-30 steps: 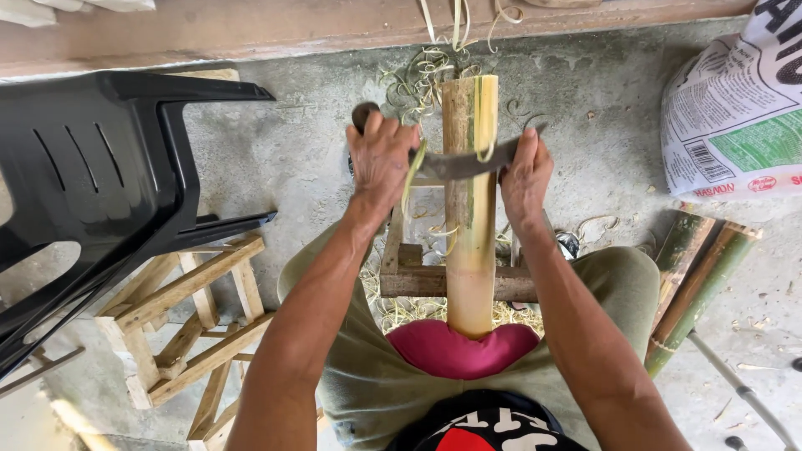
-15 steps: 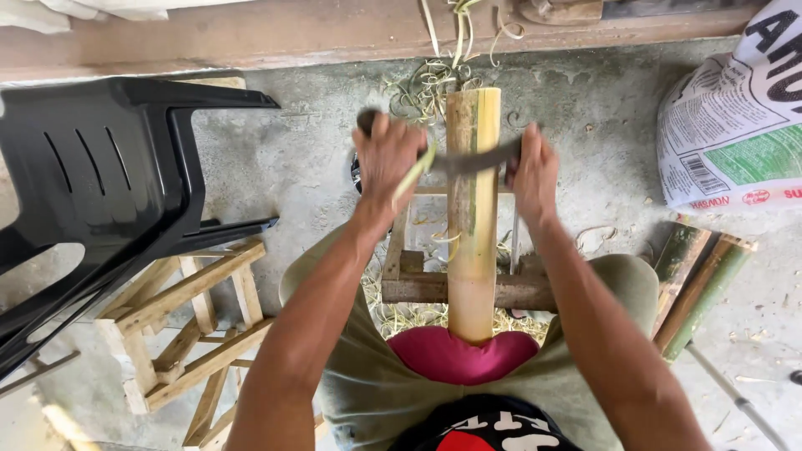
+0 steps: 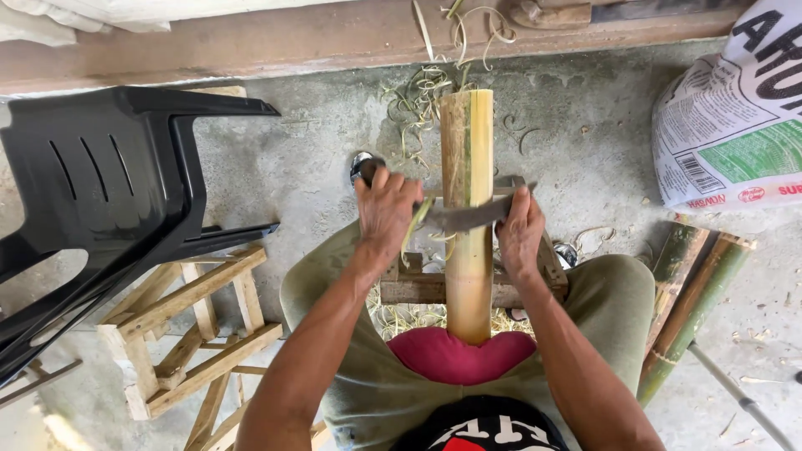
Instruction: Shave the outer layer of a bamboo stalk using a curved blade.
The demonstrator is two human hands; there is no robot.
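Seated over a pale bamboo pole (image 3: 468,225), long axis running straight away from the body: near end butted against a pink pad (image 3: 455,357) at the belly, far end pointing toward the wooden beam (image 3: 251,46) along the wall. Pole resting on a low wooden stand (image 3: 418,288) between the knees, raised above the concrete floor (image 3: 292,167).

Across the pole, at right angles to its axis, a dark blade (image 3: 468,215), lying flat on the upper face about midway along. Left hand (image 3: 386,213) closed in a fist around the blade's handle end, just left of the pole. Right hand (image 3: 520,234) curled tight over the blade's other end, just right of the pole, fingers wrapped down so the tip is hidden. Both hands about equally close to the pole, one on each flank, forearms converging from the body.

A thin pale-green peeling (image 3: 413,230) curling off by the left hand. Loose shavings (image 3: 422,96) scattered past the far end. To the left, a tipped black plastic chair (image 3: 109,184) and a wooden frame (image 3: 196,330); to the right, green bamboo lengths (image 3: 693,301) and a printed sack (image 3: 735,125), all well apart from the hands.
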